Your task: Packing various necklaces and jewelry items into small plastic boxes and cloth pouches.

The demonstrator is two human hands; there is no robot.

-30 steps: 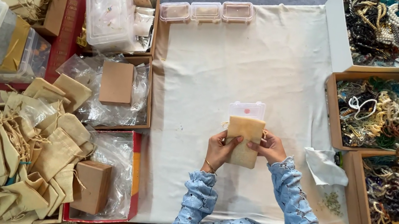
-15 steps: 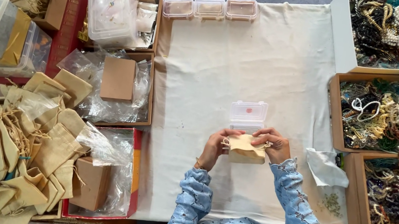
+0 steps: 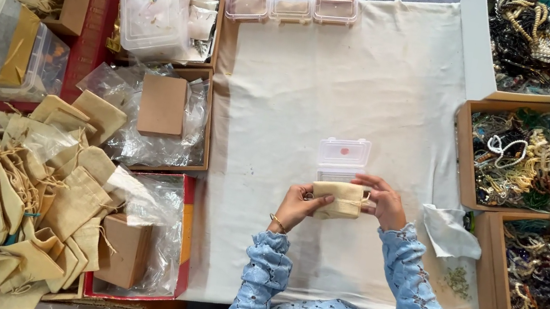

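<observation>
Head view: both hands hold one small beige pouch (image 3: 337, 201) over the white cloth (image 3: 316, 94).
The left hand (image 3: 297, 207) pinches the pouch's left end and the right hand (image 3: 384, 202) grips its right end, just in front of a clear box (image 3: 342, 158). If the grip loosens, I think the pouch can tip and its contents can spill on the cloth, or a hand can knock the box.

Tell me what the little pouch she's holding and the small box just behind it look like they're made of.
The pouch, held between the left hand and the right hand, looks like matte beige woven cloth, perhaps cotton or jute: it folds softly and has a drawstring. The small box looks like clear, glossy hard plastic: you can see through it to the white cloth beneath.
</observation>
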